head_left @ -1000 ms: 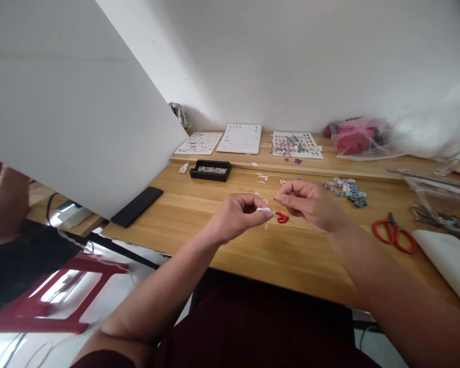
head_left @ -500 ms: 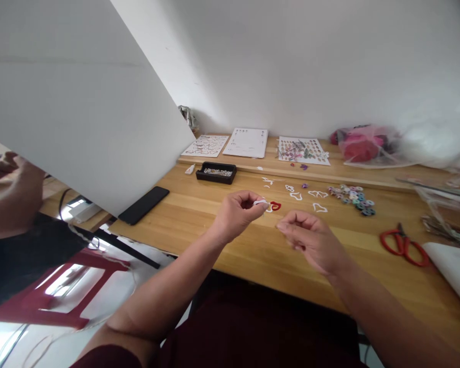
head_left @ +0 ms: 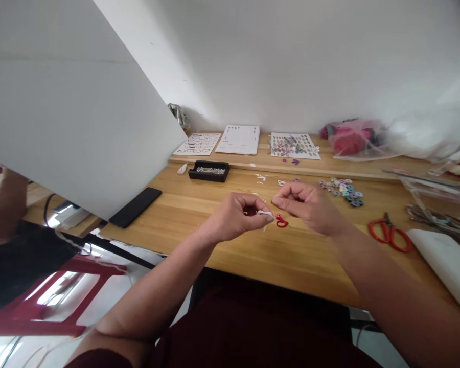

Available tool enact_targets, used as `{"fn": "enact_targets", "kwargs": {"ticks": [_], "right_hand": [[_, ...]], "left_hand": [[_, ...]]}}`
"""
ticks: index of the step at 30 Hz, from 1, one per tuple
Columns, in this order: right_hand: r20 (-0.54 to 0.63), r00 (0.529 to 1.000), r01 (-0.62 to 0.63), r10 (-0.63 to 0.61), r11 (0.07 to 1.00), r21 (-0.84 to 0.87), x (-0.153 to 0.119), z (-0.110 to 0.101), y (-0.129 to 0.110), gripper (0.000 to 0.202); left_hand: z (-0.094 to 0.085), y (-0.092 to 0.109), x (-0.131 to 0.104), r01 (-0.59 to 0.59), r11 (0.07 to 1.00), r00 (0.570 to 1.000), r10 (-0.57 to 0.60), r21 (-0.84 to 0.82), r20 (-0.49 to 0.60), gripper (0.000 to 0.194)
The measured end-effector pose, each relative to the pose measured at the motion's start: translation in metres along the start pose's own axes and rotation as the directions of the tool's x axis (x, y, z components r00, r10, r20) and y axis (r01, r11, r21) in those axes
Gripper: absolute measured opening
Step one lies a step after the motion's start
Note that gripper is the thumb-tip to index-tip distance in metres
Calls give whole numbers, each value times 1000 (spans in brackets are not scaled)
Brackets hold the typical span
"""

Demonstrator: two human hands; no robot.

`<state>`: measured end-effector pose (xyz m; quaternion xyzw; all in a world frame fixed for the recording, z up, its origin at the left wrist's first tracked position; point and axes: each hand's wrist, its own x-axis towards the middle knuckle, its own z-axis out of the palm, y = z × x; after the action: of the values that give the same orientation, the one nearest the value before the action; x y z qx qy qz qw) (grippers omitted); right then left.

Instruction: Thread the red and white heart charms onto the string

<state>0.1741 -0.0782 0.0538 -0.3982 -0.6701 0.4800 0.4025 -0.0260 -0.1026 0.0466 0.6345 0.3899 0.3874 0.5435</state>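
Between thumb and forefinger, my left hand (head_left: pixel 237 217) pinches a small white piece (head_left: pixel 266 212) above the table. A red loop-shaped piece (head_left: pixel 282 222) shows just beyond those fingertips; I cannot tell whether it is joined to the white one. Close by on the right, my right hand (head_left: pixel 304 204) is closed in a pinch, its fingertips slightly above the red loop and apart from it. Whatever it may hold is too small to make out. Thin white cut-out shapes (head_left: pixel 281 182) lie behind the hands, some covered by my right hand.
Red-handled snips (head_left: pixel 390 232) and a white rounded case (head_left: pixel 444 263) lie at the right. Several coloured spools (head_left: pixel 345 190) sit behind. A black tray (head_left: pixel 209 171), a phone (head_left: pixel 135 207) and printed sheets (head_left: pixel 237 139) are farther left and back. Another person's arm (head_left: pixel 7 199) shows at far left.
My right hand has moved up and left, closer to my left hand, and now hides several white shapes. The left hand keeps its pinch; the red loop has tilted lower. The view has shifted slightly.
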Motion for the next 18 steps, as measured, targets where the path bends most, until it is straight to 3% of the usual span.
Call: {"fn": "enact_targets", "kwargs": {"ticks": [2, 5, 9, 11, 13, 16, 18], "right_hand": [[40, 991, -135, 130, 968, 210, 1, 3, 14, 26], [119, 960, -280, 254, 828, 486, -5, 13, 32, 27], [230, 919, -393, 321, 689, 609, -19, 27, 39, 27], [218, 922, -385, 319, 713, 585, -25, 31, 35, 28], [135, 948, -318, 289, 813, 488, -31, 32, 27, 28], [-17, 991, -129, 134, 976, 173, -37, 26, 12, 26], [-77, 997, -13, 9, 998, -55, -40, 21, 0, 23]], "left_hand": [[-1, -1, 2, -14, 999, 999, 12, -47, -45, 25], [-2, -4, 5, -61, 992, 989, 46, -107, -139, 27], [-3, -11, 10, -132, 982, 959, 91, -137, -270, 27], [-3, -14, 10, -132, 987, 943, 96, -94, -320, 27], [-3, -15, 10, -115, 993, 931, 100, -21, -352, 26], [-4, -13, 8, -67, 992, 930, 100, 103, -354, 23], [-4, -10, 6, -30, 986, 947, 81, 165, -312, 22]]}}
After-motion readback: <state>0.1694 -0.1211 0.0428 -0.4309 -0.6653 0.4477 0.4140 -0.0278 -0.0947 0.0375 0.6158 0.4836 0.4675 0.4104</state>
